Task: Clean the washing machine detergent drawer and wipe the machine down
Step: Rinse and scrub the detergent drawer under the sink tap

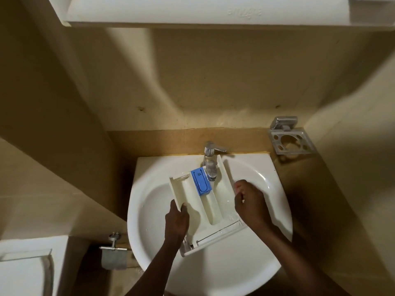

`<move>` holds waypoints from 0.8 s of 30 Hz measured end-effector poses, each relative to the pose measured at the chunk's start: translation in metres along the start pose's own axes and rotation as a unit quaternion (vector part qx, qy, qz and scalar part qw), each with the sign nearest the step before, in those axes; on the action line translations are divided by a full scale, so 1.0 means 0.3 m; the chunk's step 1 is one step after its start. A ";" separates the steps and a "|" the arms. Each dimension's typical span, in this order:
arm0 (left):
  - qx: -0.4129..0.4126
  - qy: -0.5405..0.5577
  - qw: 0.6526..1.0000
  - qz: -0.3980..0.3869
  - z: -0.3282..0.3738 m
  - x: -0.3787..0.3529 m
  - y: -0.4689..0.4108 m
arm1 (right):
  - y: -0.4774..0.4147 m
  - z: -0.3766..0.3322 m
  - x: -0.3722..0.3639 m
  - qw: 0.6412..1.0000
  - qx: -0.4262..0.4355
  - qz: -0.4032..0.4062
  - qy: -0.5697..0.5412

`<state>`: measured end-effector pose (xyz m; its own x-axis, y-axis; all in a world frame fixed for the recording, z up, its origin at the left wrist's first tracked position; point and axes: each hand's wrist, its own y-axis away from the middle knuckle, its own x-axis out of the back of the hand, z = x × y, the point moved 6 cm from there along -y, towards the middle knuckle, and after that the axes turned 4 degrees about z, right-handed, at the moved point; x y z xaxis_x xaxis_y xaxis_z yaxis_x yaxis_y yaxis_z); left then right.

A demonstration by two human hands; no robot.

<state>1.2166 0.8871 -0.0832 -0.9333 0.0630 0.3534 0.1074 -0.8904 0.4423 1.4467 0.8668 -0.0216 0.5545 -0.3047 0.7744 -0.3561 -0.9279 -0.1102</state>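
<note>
A white detergent drawer (193,195) with a blue insert (201,182) lies tilted across the white washbasin (263,180), its far end under the chrome tap (210,159). Water runs from the tap into the drawer's right compartment. My left hand (177,218) grips the drawer's left wall, thumb inside the left compartment. At the drawer's right side my right hand (249,201) has its fingers curled at the wall; whether it grips the wall or holds something small is unclear.
A metal toothbrush holder (290,138) hangs on the wall at the basin's back right. A toilet roll holder (113,253) sits low on the left, beside a white fixture (23,270). A white cabinet (213,11) overhangs above.
</note>
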 end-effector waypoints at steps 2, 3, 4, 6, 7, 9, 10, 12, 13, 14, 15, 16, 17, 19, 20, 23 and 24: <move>0.004 -0.016 1.000 -0.004 0.000 -0.002 0.002 | -0.001 -0.025 -0.043 0.996 -0.028 -0.075 -0.050; 0.004 -0.030 1.000 -0.004 0.000 -0.002 0.002 | 0.000 -0.020 -0.074 0.989 -0.062 -0.122 -0.052; 0.001 -0.044 0.999 -0.002 0.000 -0.001 0.003 | -0.003 -0.019 -0.093 0.983 -0.094 -0.153 -0.044; -0.011 -0.063 0.998 -0.001 0.001 0.001 0.005 | -0.006 -0.023 -0.119 0.971 -0.136 -0.194 -0.015; -0.016 -0.065 0.998 -0.005 0.001 0.001 0.006 | 0.000 -0.036 -0.130 0.965 -0.145 -0.218 0.000; -0.020 -0.064 0.998 -0.011 -0.002 0.002 0.007 | 0.029 -0.049 -0.177 0.950 -0.145 -0.273 0.031; -0.020 -0.062 0.998 -0.013 -0.002 0.003 0.008 | 0.045 -0.041 -0.198 0.945 -0.157 -0.285 0.030; -0.025 -0.056 0.998 -0.009 0.002 0.002 0.011 | 0.077 -0.019 -0.206 0.925 -0.247 -0.283 -0.065; -0.028 -0.050 0.998 -0.005 0.003 0.004 0.015 | 0.092 -0.011 -0.204 0.900 -0.306 -0.272 -0.149; -0.031 -0.044 0.999 0.000 0.003 0.006 0.020 | 0.096 -0.001 -0.198 0.875 -0.344 -0.250 -0.228; -0.032 -0.041 0.999 0.003 0.002 0.006 0.024 | 0.098 0.008 -0.189 0.861 -0.359 -0.220 -0.285; -0.033 -0.038 0.999 0.002 0.000 0.006 0.027 | 0.098 0.010 -0.172 0.871 -0.340 -0.196 -0.295; -0.031 -0.037 0.999 -0.003 -0.003 0.004 0.028 | 0.094 0.006 -0.151 0.904 -0.298 -0.169 -0.257; -0.023 -0.035 0.999 -0.012 -0.001 0.001 0.027 | 0.082 -0.033 -0.115 0.970 -0.170 -0.122 -0.126; -0.018 -0.032 0.999 -0.012 0.001 0.004 0.028 | 0.081 -0.061 -0.121 0.979 -0.118 -0.139 -0.087; -0.008 -0.013 0.999 -0.029 0.003 0.009 0.041 | 0.120 -0.118 -0.196 0.952 -0.051 -0.302 0.018; -0.007 -0.005 0.999 -0.040 0.003 0.008 0.046 | 0.130 -0.128 -0.219 0.939 -0.044 -0.341 0.030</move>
<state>1.2162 0.8755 -0.0756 -0.9356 0.1386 0.3247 0.0273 -0.8886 0.4578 1.3674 0.8588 -0.0531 0.6337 0.3681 0.6804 0.0043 -0.8812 0.4727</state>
